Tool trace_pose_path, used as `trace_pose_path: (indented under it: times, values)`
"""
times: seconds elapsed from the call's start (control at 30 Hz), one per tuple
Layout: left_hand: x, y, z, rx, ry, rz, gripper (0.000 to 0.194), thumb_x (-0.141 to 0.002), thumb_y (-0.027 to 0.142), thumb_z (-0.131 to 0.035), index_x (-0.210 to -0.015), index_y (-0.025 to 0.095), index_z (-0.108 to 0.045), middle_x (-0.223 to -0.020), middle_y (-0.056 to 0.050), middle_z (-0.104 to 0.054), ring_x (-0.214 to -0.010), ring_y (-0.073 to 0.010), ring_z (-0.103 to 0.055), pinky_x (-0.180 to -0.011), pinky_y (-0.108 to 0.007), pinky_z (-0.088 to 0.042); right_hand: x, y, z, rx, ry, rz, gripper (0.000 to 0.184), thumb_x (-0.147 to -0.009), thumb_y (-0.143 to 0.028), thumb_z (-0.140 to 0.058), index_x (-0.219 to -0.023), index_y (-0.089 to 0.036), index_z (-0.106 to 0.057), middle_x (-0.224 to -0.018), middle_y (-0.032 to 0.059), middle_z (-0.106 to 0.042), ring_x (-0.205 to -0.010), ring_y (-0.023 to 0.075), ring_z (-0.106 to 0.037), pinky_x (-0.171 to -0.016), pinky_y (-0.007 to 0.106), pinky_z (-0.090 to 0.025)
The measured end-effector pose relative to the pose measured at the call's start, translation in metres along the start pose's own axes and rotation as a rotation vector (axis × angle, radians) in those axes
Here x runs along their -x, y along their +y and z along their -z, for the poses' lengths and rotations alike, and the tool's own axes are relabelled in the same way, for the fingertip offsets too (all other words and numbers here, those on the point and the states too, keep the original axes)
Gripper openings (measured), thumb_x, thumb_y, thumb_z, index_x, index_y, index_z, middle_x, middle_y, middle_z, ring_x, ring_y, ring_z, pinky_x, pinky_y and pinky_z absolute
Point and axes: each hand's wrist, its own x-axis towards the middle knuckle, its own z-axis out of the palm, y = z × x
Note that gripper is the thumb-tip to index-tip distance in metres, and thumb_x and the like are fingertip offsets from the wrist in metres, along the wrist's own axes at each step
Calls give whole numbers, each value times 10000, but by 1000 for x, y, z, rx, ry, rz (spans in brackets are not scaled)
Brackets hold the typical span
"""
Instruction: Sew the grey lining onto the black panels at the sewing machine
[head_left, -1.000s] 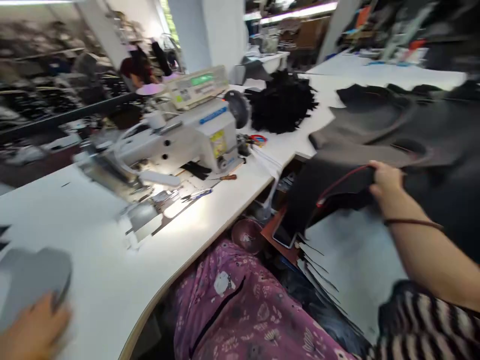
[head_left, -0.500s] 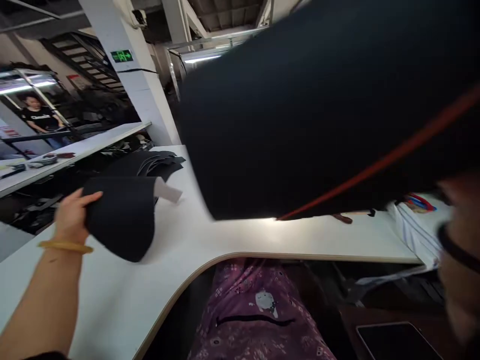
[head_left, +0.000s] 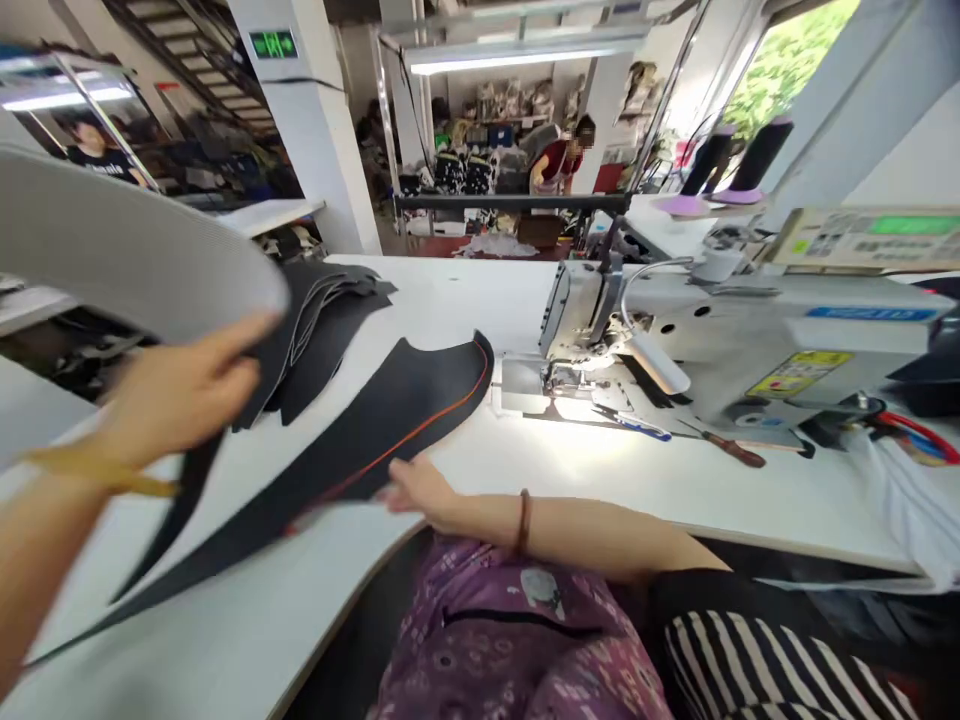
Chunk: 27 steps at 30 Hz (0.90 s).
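My left hand [head_left: 180, 390], blurred by motion, has its fingers closed at the lower edge of a raised sheet piece [head_left: 135, 250], whose grey ribbed underside faces me. Flat on the white table lies a long, curved black piece [head_left: 352, 430] with an orange-red line along it. My right hand [head_left: 424, 490] pinches this piece's near edge; a pale, blurred strip shows beside the fingertips. Behind my left hand is a stack of black cut pieces [head_left: 322, 330]. Another dark strip [head_left: 176, 510] hangs or lies below that hand; its link to the raised sheet is unclear.
A sewing machine [head_left: 735, 340] with a lit needle area stands on the right. Blue-handled snips [head_left: 634, 425] and a brown-handled tool [head_left: 727, 447] lie before it. The table edge [head_left: 360, 590] curves around my lap. Two other people are in the background.
The black piece with the red line has come down from in front of me onto the table. My right hand has moved left to its edge. My left hand has lifted its sheet, turning up the grey side.
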Motion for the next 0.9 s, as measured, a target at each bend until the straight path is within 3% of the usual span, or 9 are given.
trace_pose_path:
  times: [0.07, 0.17, 0.23, 0.33, 0.43, 0.57, 0.67, 0.77, 0.9]
  values:
    - [-4, 47, -48, -26, -236, -241, 525, -947, 280, -316, -1469, 231, -343, -985, -57, -713, -865, -248, -673, -792, -345, -507, 30, 10, -10, 62, -281, -23, 160, -766, -313, -655, -833, -168, -649, -711, -1, -663, -765, 180, -663, -836, 336, -530]
    - [-4, 98, -119, -18, -492, -534, 593, -906, 249, -342, -1496, 243, -284, -1138, -92, -678, -1006, -269, -655, -847, -348, -490, 47, 2, 24, 487, -592, 194, 122, -825, -263, -599, -878, -176, -668, -850, 45, -690, -831, 181, -636, -875, 344, -488]
    - [-7, 110, -146, -27, -573, -565, 616, -893, 280, -362, -1501, 259, -266, -1171, -101, -662, -1023, -284, -650, -839, -357, -494, 33, -2, 70, 953, -515, 398, 237, -912, -214, -448, -1008, -136, -650, -1013, 126, -674, -987, 222, -608, -915, 389, -466]
    - [-20, 107, -145, -48, -573, -583, 561, -902, 297, -335, -1463, 297, -355, -1140, -77, -676, -985, -276, -660, -789, -343, -497, -5, 2, 140, 1344, -199, 378, 391, -878, -107, -455, -1258, -92, -546, -1300, 178, -552, -1203, 258, -509, -1008, 425, -410]
    - [-36, 110, -121, -72, -398, -570, 545, -911, 248, -286, -1446, 263, -389, -1052, -75, -700, -913, -271, -671, -745, -348, -487, -37, 10, 173, 1598, -157, 329, 407, -890, -109, -463, -1288, -46, -514, -1320, 216, -523, -1271, 310, -449, -1010, 452, -390]
    - [-40, 146, -108, -16, -236, -674, 546, -902, 239, -325, -1444, 224, -385, -933, -76, -712, -833, -273, -670, -687, -346, -470, -39, 14, 154, 1674, -248, 268, 336, -923, -63, -322, -1093, -14, -608, -1036, 230, -642, -925, 281, -629, -728, 378, -473]
    - [-34, 181, -115, 61, -380, -848, 501, -892, 312, -420, -1387, 246, -462, -849, -51, -706, -783, -259, -659, -652, -330, -455, -14, 15, 133, 1642, -335, 304, 356, -929, -51, -293, -1048, -50, -629, -970, 192, -663, -858, 252, -633, -682, 339, -455]
    - [-36, 206, -124, 218, -464, -961, 370, -938, 414, -401, -1134, 207, -636, -821, -47, -682, -763, -233, -630, -652, -329, -454, 8, 16, 136, 1632, -358, 365, 332, -926, -51, -324, -964, -87, -652, -891, 147, -674, -850, 228, -629, -707, 319, -450]
    - [-55, 235, -142, 385, -134, -1011, 369, -969, 318, -350, -858, 122, -641, -1014, -125, -625, -919, -232, -577, -843, -368, -477, 9, 19, 170, 1739, -147, 451, 290, -935, -112, -374, -1032, -78, -645, -1115, 238, -633, -1042, 302, -604, -833, 401, -448]
